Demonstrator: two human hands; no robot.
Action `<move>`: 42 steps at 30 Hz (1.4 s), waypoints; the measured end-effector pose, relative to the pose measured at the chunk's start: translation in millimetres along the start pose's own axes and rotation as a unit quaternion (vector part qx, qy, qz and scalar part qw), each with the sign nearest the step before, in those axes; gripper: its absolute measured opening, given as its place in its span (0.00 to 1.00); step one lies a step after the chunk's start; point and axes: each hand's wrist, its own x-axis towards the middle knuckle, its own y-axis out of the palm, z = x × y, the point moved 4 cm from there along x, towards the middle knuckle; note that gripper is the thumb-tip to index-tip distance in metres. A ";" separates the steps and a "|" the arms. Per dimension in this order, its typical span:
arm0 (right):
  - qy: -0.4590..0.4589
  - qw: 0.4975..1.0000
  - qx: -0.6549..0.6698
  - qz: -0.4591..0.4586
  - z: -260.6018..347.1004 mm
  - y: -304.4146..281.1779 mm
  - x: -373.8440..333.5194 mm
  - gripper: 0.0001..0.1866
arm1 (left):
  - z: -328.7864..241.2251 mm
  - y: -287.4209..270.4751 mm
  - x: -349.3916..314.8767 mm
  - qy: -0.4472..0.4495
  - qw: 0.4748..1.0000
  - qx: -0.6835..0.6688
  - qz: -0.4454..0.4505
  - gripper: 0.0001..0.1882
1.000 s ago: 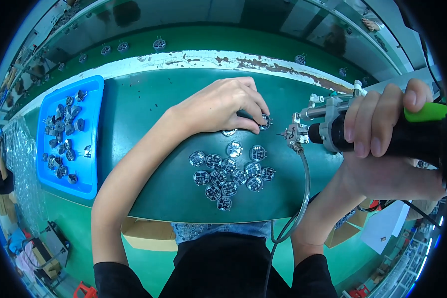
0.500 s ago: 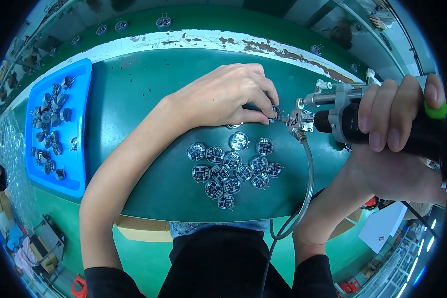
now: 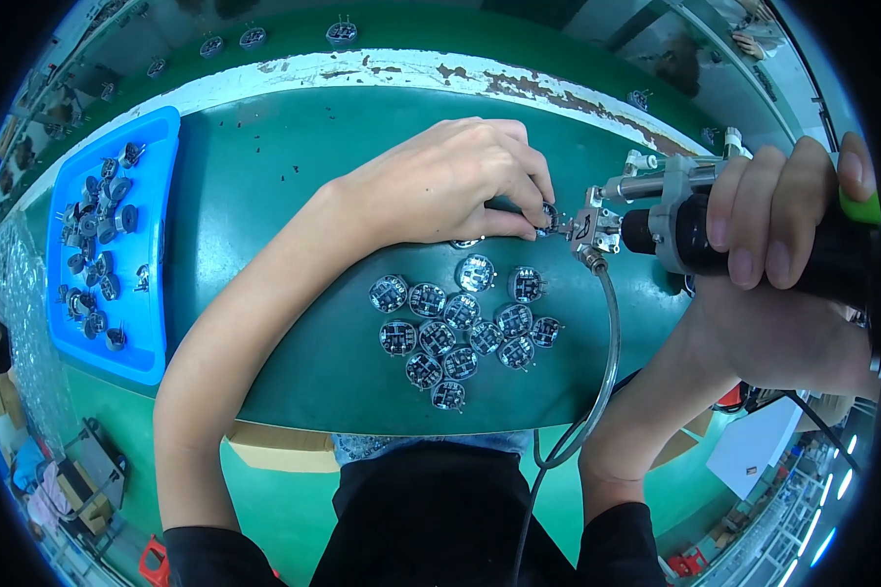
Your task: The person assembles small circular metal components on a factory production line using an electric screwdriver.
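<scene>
My left hand (image 3: 475, 181) is closed in a pinch on a small round circuit-board part (image 3: 549, 219), its face turned to the right. Against that face sits the metal nose (image 3: 587, 230) of a black power screwdriver (image 3: 700, 233), which lies sideways with a clear hose (image 3: 612, 342) running down from the nose. My right hand (image 3: 778, 220) is wrapped round the screwdriver's body. Where nose and part meet is too small to make out. Several similar round circuit-board parts (image 3: 461, 311) lie face up in a cluster on the green table, one partly hidden below my left hand.
A blue tray (image 3: 169, 196) at the left holds several loose round parts. Past the table's chipped white far edge (image 3: 401, 67), a green belt carries several round parts (image 3: 342, 32). An open cardboard box (image 3: 282, 452) is below the table's near edge. Another person's hand (image 3: 749, 44) shows far right.
The round parts on the green belt have moved right. Both hands keep their hold, with the round part still against the screwdriver's nose. The whole view has shifted slightly.
</scene>
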 end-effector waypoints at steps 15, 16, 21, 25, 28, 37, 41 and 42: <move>-0.005 0.999 -0.044 -0.016 -13.7 -15.3 10.5 0.20 | -3.4 1.8 -0.5 -0.006 1.000 0.002 -0.004 0.08; -0.006 0.999 -0.048 -0.018 -12.7 -18.5 9.6 0.19 | -3.6 2.2 0.3 -0.010 1.000 0.005 -0.001 0.08; -0.016 0.998 -0.057 -0.027 11.2 -23.9 -9.2 0.17 | -5.4 0.9 -3.1 -0.011 1.000 0.010 0.002 0.08; -0.025 0.996 -0.074 -0.037 41.2 -71.9 -31.6 0.16 | -18.9 7.0 -0.8 -0.021 0.999 0.022 0.014 0.10; -0.029 0.995 -0.078 -0.045 35.2 -49.1 -29.5 0.15 | -26.5 11.5 -8.8 -0.038 0.999 0.032 0.018 0.12; -0.017 0.994 -0.085 -0.061 15.7 -29.7 -19.8 0.16 | -36.1 12.7 -15.7 -0.040 0.998 0.058 0.001 0.16; -0.013 0.994 -0.085 -0.065 11.9 -15.2 -18.7 0.16 | -36.5 12.1 -13.2 -0.034 0.998 0.056 0.007 0.15; -0.012 0.994 -0.084 -0.066 9.7 -6.7 -17.1 0.16 | -36.6 11.7 -13.4 -0.032 0.998 0.055 0.005 0.14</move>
